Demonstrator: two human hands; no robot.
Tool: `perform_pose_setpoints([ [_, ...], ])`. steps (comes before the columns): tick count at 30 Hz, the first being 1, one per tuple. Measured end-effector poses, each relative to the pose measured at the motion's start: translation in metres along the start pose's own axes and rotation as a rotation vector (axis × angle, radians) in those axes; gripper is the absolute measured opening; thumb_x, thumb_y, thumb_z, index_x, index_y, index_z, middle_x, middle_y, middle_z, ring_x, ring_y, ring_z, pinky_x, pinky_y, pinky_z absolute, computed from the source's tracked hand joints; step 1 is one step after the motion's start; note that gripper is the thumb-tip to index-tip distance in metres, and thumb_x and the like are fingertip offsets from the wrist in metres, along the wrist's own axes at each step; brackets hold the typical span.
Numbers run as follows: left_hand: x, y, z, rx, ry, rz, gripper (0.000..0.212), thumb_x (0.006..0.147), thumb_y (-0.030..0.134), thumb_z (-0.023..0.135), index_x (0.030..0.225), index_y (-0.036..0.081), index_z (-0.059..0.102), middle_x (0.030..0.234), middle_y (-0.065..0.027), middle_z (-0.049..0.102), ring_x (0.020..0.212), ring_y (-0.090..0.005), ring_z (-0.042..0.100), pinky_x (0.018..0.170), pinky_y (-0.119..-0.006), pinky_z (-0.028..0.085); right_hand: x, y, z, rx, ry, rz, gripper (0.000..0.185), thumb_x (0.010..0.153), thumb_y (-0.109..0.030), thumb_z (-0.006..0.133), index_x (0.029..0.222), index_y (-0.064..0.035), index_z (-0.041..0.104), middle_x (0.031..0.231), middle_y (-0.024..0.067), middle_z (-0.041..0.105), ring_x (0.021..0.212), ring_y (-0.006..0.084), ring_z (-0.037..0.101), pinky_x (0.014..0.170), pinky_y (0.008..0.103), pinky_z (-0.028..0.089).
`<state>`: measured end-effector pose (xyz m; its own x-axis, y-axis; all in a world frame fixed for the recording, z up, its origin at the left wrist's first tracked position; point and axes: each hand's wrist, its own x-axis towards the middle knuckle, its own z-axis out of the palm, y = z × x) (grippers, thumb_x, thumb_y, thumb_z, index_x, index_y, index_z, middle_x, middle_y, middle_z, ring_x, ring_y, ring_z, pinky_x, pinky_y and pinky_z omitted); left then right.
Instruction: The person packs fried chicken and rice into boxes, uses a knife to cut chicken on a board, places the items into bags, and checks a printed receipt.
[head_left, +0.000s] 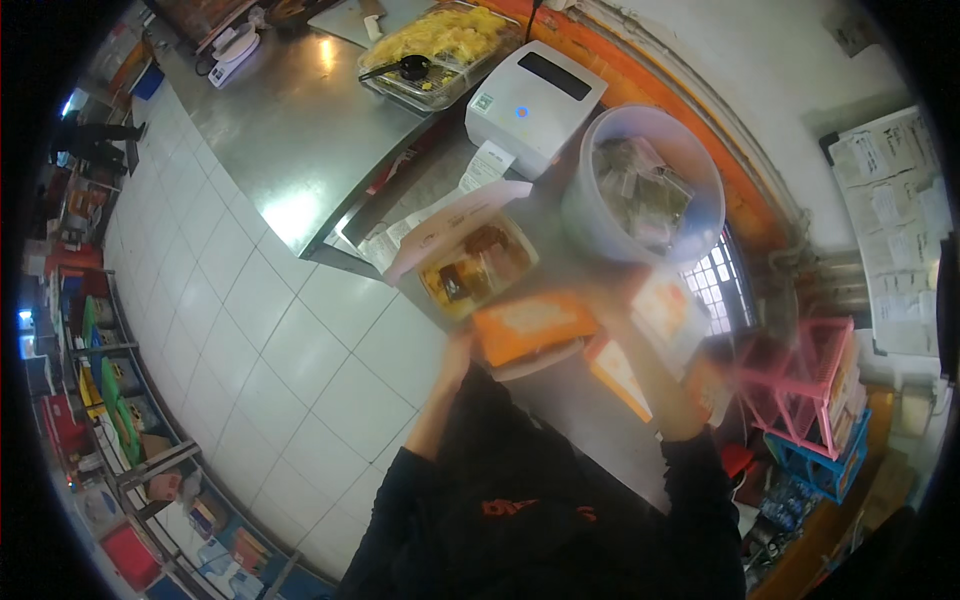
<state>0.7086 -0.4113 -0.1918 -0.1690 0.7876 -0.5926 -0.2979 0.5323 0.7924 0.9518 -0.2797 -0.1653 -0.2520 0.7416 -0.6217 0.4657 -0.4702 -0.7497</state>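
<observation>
An orange and white cardboard piece (536, 326), perhaps a box part, lies between my hands. My left hand (455, 358) is at its left edge, blurred, with its fingers mostly hidden. My right hand (607, 307) is at its right end, also blurred; its grip cannot be made out. Just beyond stands an open food box (480, 266) with a raised lid, holding yellowish food and small packets. Another orange-edged white card (619, 375) lies beneath my right forearm, and a blurred white and orange package (667, 307) is to its right.
A white label printer (536, 97) feeds out a paper strip. Right of it stands a translucent tub (645, 187) of packets. A tray of yellow food (442, 49) and a scale (236, 52) rest on the steel table (300, 127). Pink crates (810, 390) stand at right; a person is far left.
</observation>
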Motion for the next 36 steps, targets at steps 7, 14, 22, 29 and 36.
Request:
perform_pose_setpoints([
  [7, -0.015, 0.014, 0.011, 0.315, 0.068, 0.148, 0.040, 0.070, 0.001, 0.063, 0.108, -0.005, 0.050, 0.091, -0.0079, 0.058, 0.079, -0.0127, 0.056, 0.068, -0.027, 0.044, -0.006, -0.008, 0.007, -0.538, 0.177, -0.161, 0.032, 0.068, -0.015, 0.067, 0.096, -0.0016, 0.060, 0.084, 0.0168, 0.063, 0.081, 0.0288, 0.060, 0.072, 0.0352, 0.045],
  [14, -0.025, 0.003, 0.028, 1.149, -0.010, 0.683, 0.073, 0.056, 0.012, 0.074, 0.119, 0.003, 0.039, 0.122, -0.0156, 0.039, 0.104, -0.0307, 0.046, 0.085, -0.039, 0.039, -0.025, -0.020, 0.013, -0.819, -0.033, -0.459, 0.087, 0.056, -0.020, 0.075, 0.129, -0.0153, 0.029, 0.131, 0.0203, 0.029, 0.115, 0.0344, 0.038, 0.089, 0.0411, 0.037],
  [22, -0.031, 0.043, 0.038, 1.397, -0.360, 0.725, 0.094, 0.054, 0.034, 0.076, 0.132, 0.013, 0.028, 0.135, -0.0282, 0.010, 0.123, -0.0455, 0.015, 0.100, -0.053, 0.016, -0.039, -0.046, 0.015, -1.488, -0.417, -0.656, 0.109, 0.053, -0.035, 0.076, 0.137, -0.0291, 0.007, 0.138, 0.0266, 0.006, 0.125, 0.0441, 0.016, 0.099, 0.0546, 0.019],
  [29, -0.018, 0.037, 0.029, 1.406, -0.397, 0.901, 0.075, 0.065, 0.030, 0.068, 0.131, 0.030, 0.032, 0.135, -0.0293, 0.007, 0.122, -0.0473, 0.015, 0.099, -0.055, 0.014, -0.046, -0.045, 0.009, -1.486, -0.438, -0.718, 0.086, 0.069, -0.041, 0.064, 0.135, -0.0374, 0.009, 0.138, 0.0269, 0.000, 0.127, 0.0436, 0.008, 0.099, 0.0554, 0.017],
  [36, -0.024, 0.030, 0.029, 1.461, -0.401, 0.901, 0.072, 0.068, 0.035, 0.064, 0.131, 0.033, 0.030, 0.137, -0.0285, 0.004, 0.125, -0.0481, 0.007, 0.100, -0.057, 0.009, -0.041, -0.012, 0.018, -1.500, -0.330, -0.764, 0.083, 0.069, -0.044, 0.063, 0.134, -0.0397, 0.012, 0.142, 0.0138, -0.003, 0.128, 0.0427, 0.000, 0.099, 0.0588, 0.012],
])
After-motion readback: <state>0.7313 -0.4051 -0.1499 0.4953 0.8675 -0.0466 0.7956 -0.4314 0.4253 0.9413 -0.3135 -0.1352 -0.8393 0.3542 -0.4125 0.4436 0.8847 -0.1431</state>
